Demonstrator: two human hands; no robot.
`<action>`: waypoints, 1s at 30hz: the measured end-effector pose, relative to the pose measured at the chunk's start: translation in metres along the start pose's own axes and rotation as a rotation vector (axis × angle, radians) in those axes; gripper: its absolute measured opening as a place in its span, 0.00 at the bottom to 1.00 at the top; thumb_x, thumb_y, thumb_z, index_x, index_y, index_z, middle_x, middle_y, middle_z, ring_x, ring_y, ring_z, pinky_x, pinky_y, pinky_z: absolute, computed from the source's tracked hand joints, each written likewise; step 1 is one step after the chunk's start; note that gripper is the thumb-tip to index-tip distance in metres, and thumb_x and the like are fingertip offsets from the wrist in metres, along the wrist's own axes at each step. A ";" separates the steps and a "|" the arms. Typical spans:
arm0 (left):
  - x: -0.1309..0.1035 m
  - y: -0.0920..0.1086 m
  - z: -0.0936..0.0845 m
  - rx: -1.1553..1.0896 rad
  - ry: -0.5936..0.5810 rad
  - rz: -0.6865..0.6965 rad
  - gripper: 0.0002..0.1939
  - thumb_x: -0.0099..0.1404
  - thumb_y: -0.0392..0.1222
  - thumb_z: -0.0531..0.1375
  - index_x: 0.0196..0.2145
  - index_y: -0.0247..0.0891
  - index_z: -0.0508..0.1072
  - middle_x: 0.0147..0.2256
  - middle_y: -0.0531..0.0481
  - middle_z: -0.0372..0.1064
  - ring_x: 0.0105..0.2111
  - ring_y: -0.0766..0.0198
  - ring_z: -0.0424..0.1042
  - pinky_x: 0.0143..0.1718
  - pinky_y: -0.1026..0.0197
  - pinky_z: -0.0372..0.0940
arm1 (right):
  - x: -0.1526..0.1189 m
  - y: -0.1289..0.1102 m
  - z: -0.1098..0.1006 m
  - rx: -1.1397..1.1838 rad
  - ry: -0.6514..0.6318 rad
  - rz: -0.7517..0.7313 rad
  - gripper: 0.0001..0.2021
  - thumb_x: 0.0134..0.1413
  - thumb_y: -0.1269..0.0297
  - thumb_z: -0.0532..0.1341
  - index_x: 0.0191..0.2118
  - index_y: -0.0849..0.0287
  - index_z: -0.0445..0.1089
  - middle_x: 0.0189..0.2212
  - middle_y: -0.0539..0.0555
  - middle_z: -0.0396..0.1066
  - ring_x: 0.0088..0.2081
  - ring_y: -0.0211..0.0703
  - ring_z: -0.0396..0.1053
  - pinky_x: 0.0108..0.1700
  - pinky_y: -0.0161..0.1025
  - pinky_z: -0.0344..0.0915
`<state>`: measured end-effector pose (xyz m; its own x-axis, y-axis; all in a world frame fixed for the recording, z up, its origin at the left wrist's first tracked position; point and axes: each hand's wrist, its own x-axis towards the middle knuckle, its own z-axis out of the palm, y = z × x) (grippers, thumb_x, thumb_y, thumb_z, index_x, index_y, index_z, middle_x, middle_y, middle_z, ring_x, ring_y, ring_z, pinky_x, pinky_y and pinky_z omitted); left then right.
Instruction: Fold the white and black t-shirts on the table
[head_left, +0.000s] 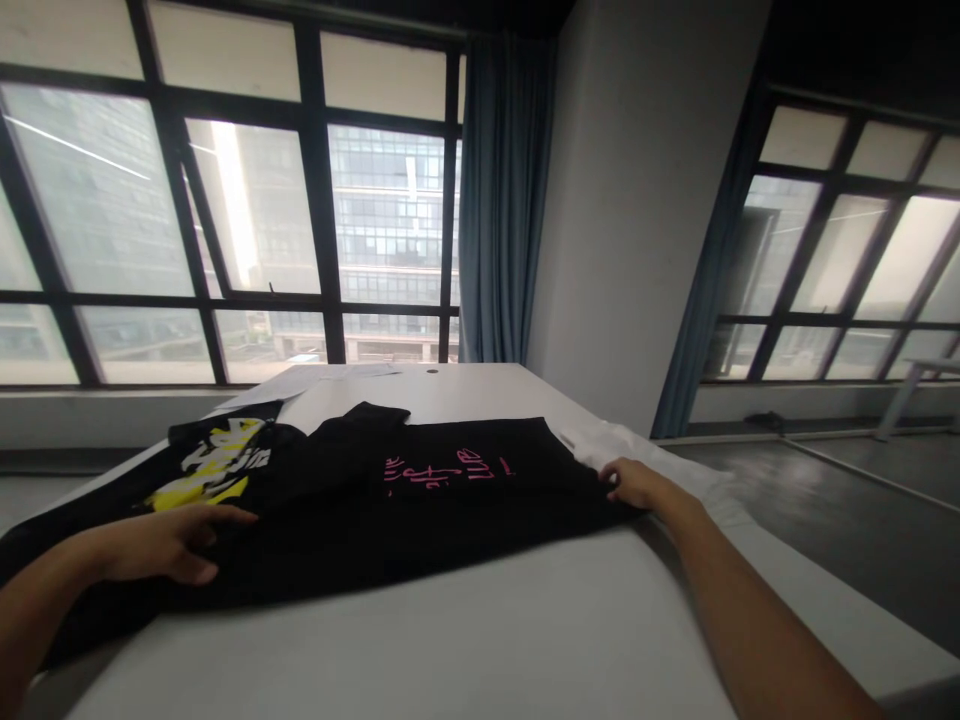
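Note:
A black shirt with pink lettering (465,520) lies sideways across the white table. At its right end, my right hand (634,485) is closed with the fingertips pinching the fabric edge. My left hand (169,545) rests on the black cloth at the left, its fingers apart and nothing gripped between them. Beside and partly under that hand is another black garment with a yellow and white print (217,465). Where the two black fabrics meet is hard to make out.
The white table (450,640) extends toward the windows. White cloth (675,470) lies along its right side, and pale sheets (300,380) lie at the far left. A grey pillar (630,200) and blue curtain (499,200) stand beyond.

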<state>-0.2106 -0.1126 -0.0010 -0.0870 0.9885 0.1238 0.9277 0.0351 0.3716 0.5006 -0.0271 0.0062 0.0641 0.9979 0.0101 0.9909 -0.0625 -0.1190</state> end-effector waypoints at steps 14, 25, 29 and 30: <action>0.039 0.093 0.009 0.005 0.021 0.201 0.25 0.55 0.60 0.54 0.40 0.41 0.79 0.41 0.44 0.78 0.43 0.47 0.75 0.49 0.52 0.67 | 0.000 -0.078 0.022 0.044 0.198 -0.350 0.15 0.54 0.69 0.60 0.48 0.56 0.75 0.47 0.57 0.74 0.50 0.50 0.70 0.55 0.44 0.62; 0.047 0.074 0.013 0.120 0.167 0.014 0.40 0.62 0.57 0.45 0.60 0.20 0.63 0.55 0.29 0.68 0.55 0.43 0.68 0.58 0.49 0.60 | 0.003 -0.075 0.021 0.048 0.295 -0.302 0.17 0.58 0.65 0.59 0.53 0.59 0.73 0.51 0.59 0.73 0.53 0.51 0.69 0.57 0.45 0.61; 0.025 0.070 0.016 0.244 0.078 0.073 0.43 0.57 0.65 0.50 0.61 0.31 0.65 0.60 0.32 0.63 0.58 0.39 0.65 0.58 0.45 0.59 | 0.005 -0.070 0.027 0.122 0.194 -0.359 0.18 0.59 0.62 0.59 0.53 0.59 0.72 0.53 0.60 0.72 0.54 0.51 0.69 0.58 0.45 0.62; 0.019 0.067 0.014 0.264 0.034 0.058 0.44 0.55 0.66 0.52 0.60 0.32 0.66 0.59 0.32 0.64 0.57 0.38 0.66 0.57 0.45 0.59 | 0.006 -0.069 0.029 0.127 0.167 -0.368 0.18 0.58 0.61 0.60 0.53 0.59 0.72 0.53 0.60 0.72 0.54 0.51 0.69 0.58 0.45 0.62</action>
<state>-0.1453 -0.0892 0.0130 -0.0389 0.9845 0.1707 0.9936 0.0200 0.1108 0.4291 -0.0162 -0.0138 -0.2622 0.9361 0.2345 0.9297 0.3102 -0.1988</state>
